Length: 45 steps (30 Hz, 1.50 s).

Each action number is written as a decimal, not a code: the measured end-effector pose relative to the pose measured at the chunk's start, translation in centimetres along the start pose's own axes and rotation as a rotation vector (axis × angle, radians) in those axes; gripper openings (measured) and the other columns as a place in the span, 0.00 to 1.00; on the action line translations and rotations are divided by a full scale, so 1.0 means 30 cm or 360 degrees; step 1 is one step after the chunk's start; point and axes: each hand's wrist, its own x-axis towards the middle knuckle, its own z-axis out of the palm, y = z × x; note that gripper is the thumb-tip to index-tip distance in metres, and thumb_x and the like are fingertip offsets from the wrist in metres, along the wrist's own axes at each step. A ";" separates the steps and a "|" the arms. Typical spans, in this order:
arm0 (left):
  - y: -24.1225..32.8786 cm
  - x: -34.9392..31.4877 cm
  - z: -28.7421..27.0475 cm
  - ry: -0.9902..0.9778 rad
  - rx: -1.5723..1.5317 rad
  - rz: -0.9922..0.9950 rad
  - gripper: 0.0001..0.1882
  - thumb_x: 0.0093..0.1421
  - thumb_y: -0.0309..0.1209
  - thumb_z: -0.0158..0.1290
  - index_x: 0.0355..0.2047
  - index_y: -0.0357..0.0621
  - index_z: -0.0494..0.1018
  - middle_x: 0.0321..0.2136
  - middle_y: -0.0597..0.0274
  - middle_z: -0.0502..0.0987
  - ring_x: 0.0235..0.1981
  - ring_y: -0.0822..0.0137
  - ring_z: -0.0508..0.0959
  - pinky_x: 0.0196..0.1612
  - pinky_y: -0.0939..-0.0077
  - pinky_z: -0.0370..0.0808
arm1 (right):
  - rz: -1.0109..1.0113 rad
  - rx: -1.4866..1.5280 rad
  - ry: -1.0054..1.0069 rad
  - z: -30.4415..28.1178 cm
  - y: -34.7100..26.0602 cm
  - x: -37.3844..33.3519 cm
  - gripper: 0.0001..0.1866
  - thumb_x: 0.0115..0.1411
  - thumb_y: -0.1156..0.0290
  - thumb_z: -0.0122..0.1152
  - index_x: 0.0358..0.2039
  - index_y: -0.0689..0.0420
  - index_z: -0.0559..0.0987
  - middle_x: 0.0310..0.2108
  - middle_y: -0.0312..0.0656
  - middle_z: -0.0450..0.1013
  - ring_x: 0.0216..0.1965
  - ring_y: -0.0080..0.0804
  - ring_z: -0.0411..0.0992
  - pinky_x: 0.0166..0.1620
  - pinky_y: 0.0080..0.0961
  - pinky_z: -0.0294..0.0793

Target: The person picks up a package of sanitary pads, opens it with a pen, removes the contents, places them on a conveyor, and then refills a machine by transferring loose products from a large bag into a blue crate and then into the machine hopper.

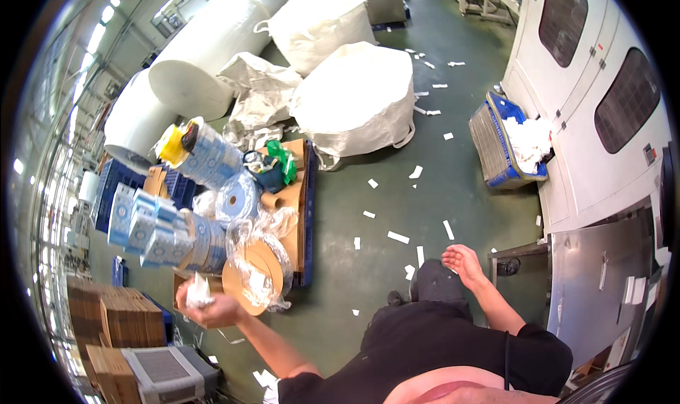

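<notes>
My left hand [218, 312] is raised at the left, its fingers closed around a crumpled white wad [199, 291], which looks like paper or tissue. Beside that hand is a round tan cardboard disc [237, 283] with clear plastic film [258, 259] bunched over it. Out to the right, my right hand [464, 264] hangs near my dark-clad leg. Its fingers are stretched and slightly bent, and nothing shows in them.
A blue pallet [307, 212] carries blue-and-white printed rolls [234, 200]. Behind stand large white bulk bags [358, 96] and big white rolls [195, 78]. Paper scraps [398, 237] litter the green floor. At right are a blue crate [506, 110] and white machine cabinets [567, 99]; cartons [131, 319] stand lower left.
</notes>
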 end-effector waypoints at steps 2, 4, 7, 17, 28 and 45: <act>-0.052 -0.046 0.371 -0.0147 -0.0109 0.0274 0.24 0.74 0.41 0.33 0.51 0.31 0.68 0.48 0.45 0.75 0.48 0.53 0.78 0.54 0.57 0.76 | -0.0019 0.0128 0.0133 0.008 -0.035 0.120 0.12 0.71 0.63 0.57 0.44 0.59 0.78 0.38 0.46 0.81 0.40 0.34 0.81 0.49 0.31 0.81; -0.002 -0.145 0.720 -0.0439 0.0193 0.0663 0.19 0.76 0.35 0.38 0.55 0.29 0.65 0.47 0.41 0.75 0.48 0.50 0.78 0.54 0.53 0.76 | -0.0028 0.0230 0.0265 -0.003 -0.057 0.267 0.12 0.71 0.63 0.57 0.44 0.59 0.78 0.38 0.46 0.81 0.40 0.34 0.81 0.49 0.31 0.81; -0.073 -0.301 1.149 -0.0533 -0.0299 0.0601 0.18 0.77 0.35 0.42 0.57 0.31 0.61 0.47 0.39 0.73 0.46 0.48 0.79 0.50 0.53 0.80 | -0.0018 0.0394 0.0309 0.019 -0.117 0.524 0.12 0.71 0.63 0.57 0.44 0.59 0.79 0.38 0.45 0.81 0.40 0.33 0.81 0.49 0.32 0.81; -0.271 -0.545 2.360 -0.0611 -0.0658 0.0424 0.25 0.76 0.45 0.44 0.57 0.31 0.61 0.42 0.42 0.72 0.33 0.49 0.81 0.32 0.58 0.86 | -0.0253 0.0460 0.0431 0.172 -0.782 1.280 0.12 0.73 0.64 0.55 0.44 0.59 0.79 0.38 0.43 0.80 0.41 0.32 0.79 0.50 0.31 0.80; -1.140 -1.799 3.336 -0.1469 -0.0349 -0.0718 0.22 0.70 0.27 0.57 0.61 0.33 0.68 0.56 0.44 0.74 0.59 0.52 0.75 0.62 0.62 0.70 | -0.0302 0.0153 0.0648 0.487 -1.218 2.195 0.10 0.74 0.67 0.54 0.46 0.59 0.78 0.38 0.42 0.80 0.39 0.29 0.79 0.49 0.28 0.79; -2.772 -3.002 3.937 -0.2558 0.0435 -0.1072 0.60 0.50 0.64 0.69 0.73 0.42 0.58 0.71 0.37 0.59 0.69 0.35 0.62 0.69 0.47 0.64 | 0.0404 -0.0808 0.1081 0.482 -0.828 4.377 0.24 0.70 0.55 0.64 0.42 0.69 0.79 0.31 0.43 0.80 0.30 0.28 0.78 0.31 0.29 0.77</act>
